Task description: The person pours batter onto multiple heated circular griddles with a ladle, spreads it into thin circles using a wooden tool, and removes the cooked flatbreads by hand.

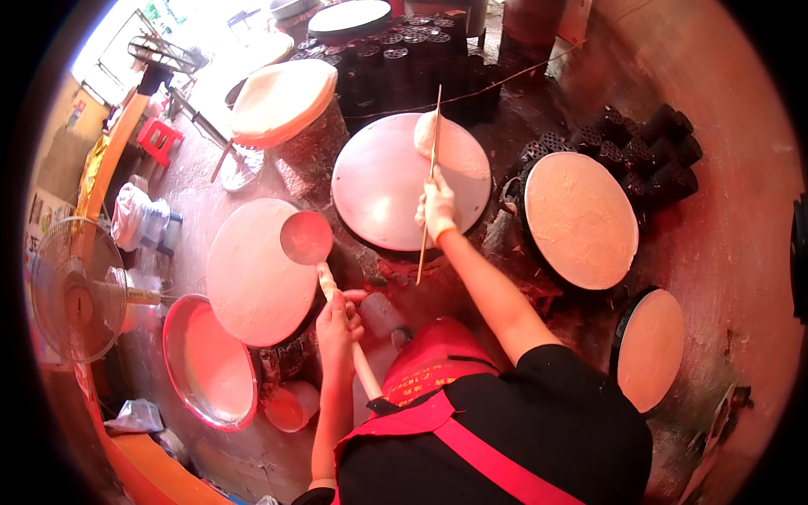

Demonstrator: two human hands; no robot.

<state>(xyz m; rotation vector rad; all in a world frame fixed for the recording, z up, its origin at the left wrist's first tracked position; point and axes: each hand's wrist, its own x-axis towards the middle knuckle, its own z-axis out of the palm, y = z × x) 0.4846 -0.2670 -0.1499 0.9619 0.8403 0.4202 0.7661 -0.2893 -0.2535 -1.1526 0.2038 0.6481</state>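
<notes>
A wooden-handled ladle [306, 238] is in my closed left hand [339, 324]. Its round bowl is over the right edge of a griddle [257, 278] covered by a pale, thin layer. At the middle griddle [379, 189], my right hand [437, 207] is closed around a long, thin wooden stick [436, 126]. The stick slants across this griddle's right half, its far end over a patch of pale batter [461, 150]. Bare metal shows on the griddle's left part. A red-rimmed basin [172, 324] of pale liquid stands below the left griddle.
To my right are two more coated griddles [581, 223] [652, 349], with black coal briquettes [648, 151] behind. A stack of thin round sheets [286, 97] stands far left. A standing fan [80, 295] and red stool [158, 140] are at left.
</notes>
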